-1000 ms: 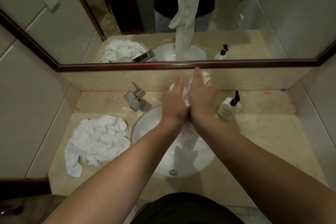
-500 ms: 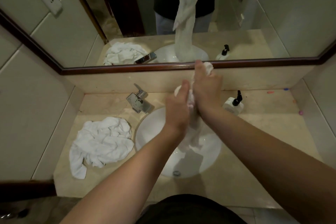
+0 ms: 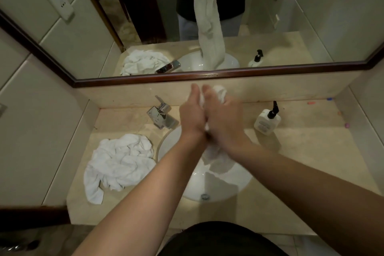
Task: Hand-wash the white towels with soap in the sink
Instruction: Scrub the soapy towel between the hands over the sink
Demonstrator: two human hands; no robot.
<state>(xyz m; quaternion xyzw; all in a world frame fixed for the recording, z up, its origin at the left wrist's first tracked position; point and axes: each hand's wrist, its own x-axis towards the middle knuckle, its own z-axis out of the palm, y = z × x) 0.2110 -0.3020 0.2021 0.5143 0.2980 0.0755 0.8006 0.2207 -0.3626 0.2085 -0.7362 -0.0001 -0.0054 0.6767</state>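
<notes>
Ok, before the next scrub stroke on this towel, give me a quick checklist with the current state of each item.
1. Both hands grip the towel: left hand and right hand hold it between them: ok.
2. Towel's lower end hangs into the sink: ok.
3. Soap bottle upright on the counter right of the sink: ok.
4. Towel pile waiting left of the sink: ok.
5. Faucet running: cannot tell.
6. Soap on towel: cannot tell.

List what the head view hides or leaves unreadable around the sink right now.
- Towel: its gripped middle is hidden between the left hand and right hand.
- Soap bottle: label print too small to read.
- Sink: part of the bowl is covered by forearms and towel.
</notes>
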